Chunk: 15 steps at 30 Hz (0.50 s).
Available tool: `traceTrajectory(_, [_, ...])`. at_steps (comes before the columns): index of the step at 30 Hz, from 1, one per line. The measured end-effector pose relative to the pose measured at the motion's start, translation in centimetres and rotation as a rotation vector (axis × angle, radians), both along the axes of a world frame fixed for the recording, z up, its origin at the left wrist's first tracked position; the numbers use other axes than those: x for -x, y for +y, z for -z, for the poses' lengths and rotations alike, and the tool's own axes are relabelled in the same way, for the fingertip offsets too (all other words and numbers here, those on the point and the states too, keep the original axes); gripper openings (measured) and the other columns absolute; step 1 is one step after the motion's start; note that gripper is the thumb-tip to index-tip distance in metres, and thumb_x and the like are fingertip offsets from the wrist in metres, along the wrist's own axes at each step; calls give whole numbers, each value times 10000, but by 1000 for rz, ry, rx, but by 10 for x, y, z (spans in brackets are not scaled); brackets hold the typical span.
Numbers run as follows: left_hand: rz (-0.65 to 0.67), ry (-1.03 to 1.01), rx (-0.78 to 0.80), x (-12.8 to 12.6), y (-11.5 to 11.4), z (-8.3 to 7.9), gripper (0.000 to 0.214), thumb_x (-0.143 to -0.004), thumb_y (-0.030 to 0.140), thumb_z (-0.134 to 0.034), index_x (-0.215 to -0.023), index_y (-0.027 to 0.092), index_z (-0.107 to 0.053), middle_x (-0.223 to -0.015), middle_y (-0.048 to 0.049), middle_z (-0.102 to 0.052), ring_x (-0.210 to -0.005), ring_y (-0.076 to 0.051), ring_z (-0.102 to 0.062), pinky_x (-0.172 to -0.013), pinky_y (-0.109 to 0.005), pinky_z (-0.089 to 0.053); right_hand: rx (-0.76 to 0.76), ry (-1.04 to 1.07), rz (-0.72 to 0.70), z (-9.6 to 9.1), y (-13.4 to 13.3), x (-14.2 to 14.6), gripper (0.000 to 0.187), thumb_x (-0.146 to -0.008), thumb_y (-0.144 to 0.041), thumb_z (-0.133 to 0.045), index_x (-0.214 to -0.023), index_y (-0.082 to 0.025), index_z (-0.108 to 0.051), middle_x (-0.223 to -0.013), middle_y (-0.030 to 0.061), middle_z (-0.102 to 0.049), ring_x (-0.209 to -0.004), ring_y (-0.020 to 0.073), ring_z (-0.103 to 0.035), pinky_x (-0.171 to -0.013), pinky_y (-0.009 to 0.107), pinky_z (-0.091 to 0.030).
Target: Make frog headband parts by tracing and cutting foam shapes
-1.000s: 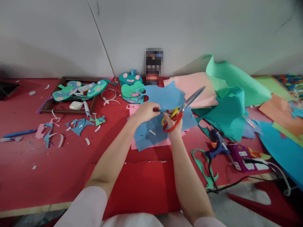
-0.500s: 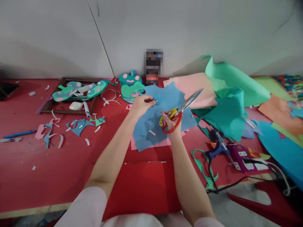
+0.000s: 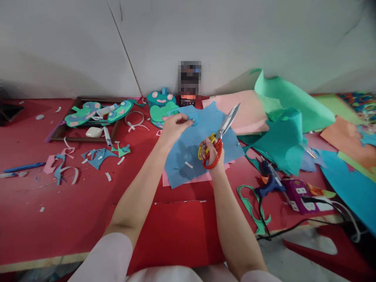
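Note:
Between the thumb and fingertips of my left hand [image 3: 175, 127] is a small round blue felt piece [image 3: 194, 117]. My right hand [image 3: 215, 156] is wrapped round the yellow and red handles of a pair of scissors [image 3: 227, 122]. Their blades are closed and point up and to the right. Both hands are above a blue felt sheet [image 3: 176, 172], which has a ragged top edge and lies over a pink sheet [image 3: 165, 179]. A small white scrap [image 3: 188, 165] rests on the blue sheet.
Left stands a wooden frame [image 3: 58, 135] with green felt shapes, near several scraps [image 3: 100, 157]. Frog-like felt pieces [image 3: 161, 98] sit at the back. To the right are green felt [image 3: 289, 137], a glue gun [image 3: 272, 182], a purple power strip [image 3: 296, 192] and a black cord [image 3: 289, 230].
The scissors have turned to point more steeply upward, and their blade tips have shifted left. My left hand and the round blue piece have moved slightly up and left.

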<state>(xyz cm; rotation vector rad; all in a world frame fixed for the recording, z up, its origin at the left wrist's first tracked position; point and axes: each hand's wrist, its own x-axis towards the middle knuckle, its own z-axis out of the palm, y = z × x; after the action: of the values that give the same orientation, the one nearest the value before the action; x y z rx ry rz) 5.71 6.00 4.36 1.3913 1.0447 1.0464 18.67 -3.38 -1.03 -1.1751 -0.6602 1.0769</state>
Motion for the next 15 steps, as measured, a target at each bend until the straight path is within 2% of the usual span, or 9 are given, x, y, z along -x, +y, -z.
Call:
traceTrajectory(3, [43,47,14,-2,-3,-1,161,-701,287,-682,-654,184,-568,-654,29,-552,-645,-105,-518,-656,-258,-402,-5,-49,-6,2,1,0,264,-752,-423,-677,-736,-207,-526,-422,-90,-451,-333,71,-390,-356,222,-343])
traceTrajectory(6, [125,85,8,-9,-9,4,170,-695,285,-677,-632,186,-553,-638,38,-529,-641,-105,-496,-652,-256,-391,-45,-49,42,4,2,0,311,-703,-396,-727,-803,-223,-489,-585,-70,-574,-393,69,-462,-414,234,-415])
traceTrajectory(9, [208,110,32,-19,-16,9,139,-681,250,-670,-634,185,-556,-642,42,-528,-655,-105,-492,-663,-252,-394,-62,-25,108,4,2,-2,336,-686,-371,-741,-822,-233,-466,-624,-85,-551,-422,65,-483,-457,241,-457])
traceTrajectory(15, [288,142,48,-25,-21,11,150,-697,274,-654,-645,177,-553,-643,44,-526,-647,-99,-486,-652,-246,-385,-79,1,180,3,2,-9,363,-632,-287,-768,-789,-225,-447,-729,-75,-570,-393,30,-440,-418,227,-428])
